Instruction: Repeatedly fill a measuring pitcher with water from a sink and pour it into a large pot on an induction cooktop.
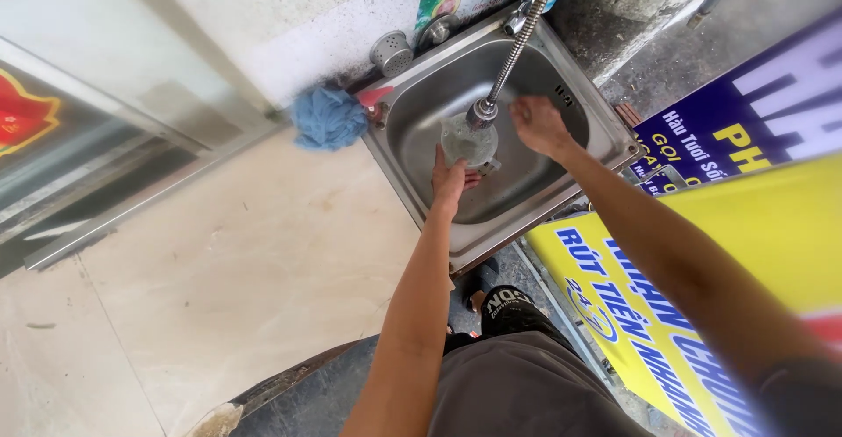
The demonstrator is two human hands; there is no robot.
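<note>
Left hand [451, 176] wrapped around the base of a clear glass [468, 141], fingers curled on it from below. Glass is held upright inside the steel sink [605, 143], roughly over the middle of the basin, mouth right under the spray head [481, 113] of the flexible faucet hose [520, 38]. Spray head sits at or just inside the rim of the glass; can't tell whether they touch. Water flow not readable.

Right hand [537, 124] is over the sink too, just right of the spray head, fingers loosely bent and pointing toward it. Nothing visibly in it; can't tell if the fingertips contact the hose or the head.

Relative to the sink: hose rises from the back edge up out of view. Small perforated metal cup [391, 51] on the wall ledge just behind the back-left corner. Blue mesh scrubber [329, 118] lying just off the left edge, touching a red bit at the sink corner. Pale stone counter [219, 253] spreads left and forward of the sink. Yellow and blue signboards [745, 218] lean close to the right side. Person's dark shorts and a sandalled foot show below the front edge.
</note>
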